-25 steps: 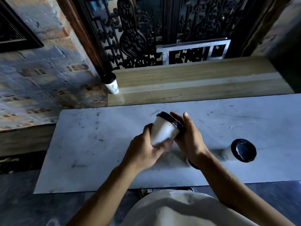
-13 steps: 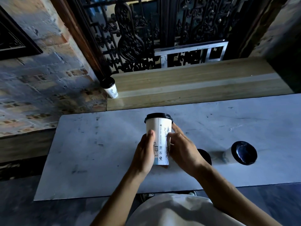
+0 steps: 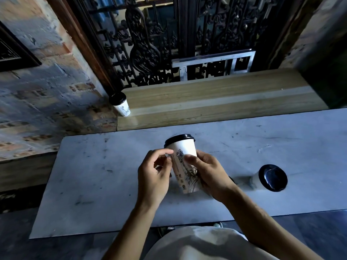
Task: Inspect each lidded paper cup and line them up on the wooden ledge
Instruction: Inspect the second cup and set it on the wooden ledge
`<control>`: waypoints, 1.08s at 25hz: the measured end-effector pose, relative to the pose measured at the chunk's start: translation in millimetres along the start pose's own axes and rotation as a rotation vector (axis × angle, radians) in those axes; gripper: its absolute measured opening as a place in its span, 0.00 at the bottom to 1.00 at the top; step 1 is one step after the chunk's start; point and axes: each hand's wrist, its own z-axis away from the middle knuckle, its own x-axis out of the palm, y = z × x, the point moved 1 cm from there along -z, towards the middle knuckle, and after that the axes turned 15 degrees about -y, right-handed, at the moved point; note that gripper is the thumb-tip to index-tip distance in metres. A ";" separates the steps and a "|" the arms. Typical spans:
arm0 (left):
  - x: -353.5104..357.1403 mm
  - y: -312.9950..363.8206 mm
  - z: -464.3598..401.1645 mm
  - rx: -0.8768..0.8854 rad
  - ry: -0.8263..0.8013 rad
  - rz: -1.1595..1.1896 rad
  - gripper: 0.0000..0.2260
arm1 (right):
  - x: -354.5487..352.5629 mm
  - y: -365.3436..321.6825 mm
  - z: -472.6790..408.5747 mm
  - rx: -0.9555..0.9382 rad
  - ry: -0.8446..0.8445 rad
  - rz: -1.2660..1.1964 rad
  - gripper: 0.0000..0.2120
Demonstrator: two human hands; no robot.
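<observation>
A white paper cup (image 3: 185,166) with a black lid and dark printed drawings is held above the grey marble counter (image 3: 93,184), near its middle, tilted slightly with the lid away from the person; the right hand (image 3: 210,175) wraps its fingers and thumb round the cup's right side, clamped on it; the left hand (image 3: 154,177) sits at the cup's left side with its fingers curled, fingertips at the cup wall just below the lid, though whether they truly pinch the cup cannot be told. To the right of the held cup, well apart, a second lidded cup (image 3: 270,178) stands on the counter, its black lid facing the camera; a sliver of another dark lid (image 3: 231,180) shows just behind the right hand's wrist. Beyond the counter runs the wooden ledge (image 3: 225,98); at its left end, against the brick wall (image 3: 47,91), stands a third lidded cup (image 3: 121,106), upright. Behind the ledge rises an ornate black iron grille (image 3: 150,44). At the bottom edge a pale garment (image 3: 197,244) on the person fills the foreground.
</observation>
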 end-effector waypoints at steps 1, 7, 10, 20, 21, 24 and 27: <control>1.1 1.2 -0.2 0.005 -0.014 0.017 0.09 | -1.7 -1.2 0.9 0.001 0.000 -0.003 0.19; 7.3 6.7 6.7 0.013 -0.030 0.002 0.14 | -6.0 -5.2 3.2 -0.042 0.047 -0.076 0.22; 7.8 7.7 9.5 -0.006 -0.036 0.021 0.16 | -10.0 -5.4 2.7 -0.021 0.102 -0.101 0.18; 2.2 5.7 7.9 -0.006 0.003 0.057 0.13 | -13.4 -10.1 5.4 -0.037 0.099 0.009 0.19; 1.6 6.7 7.2 0.016 0.016 0.037 0.11 | -12.2 -11.2 6.0 -0.038 0.092 0.026 0.20; 0.6 9.2 4.7 0.057 0.017 -0.016 0.09 | -11.4 -12.0 7.5 -0.038 0.092 0.083 0.20; -0.6 10.3 2.4 0.042 0.010 -0.014 0.09 | -10.3 -19.0 9.8 -0.064 0.092 0.185 0.18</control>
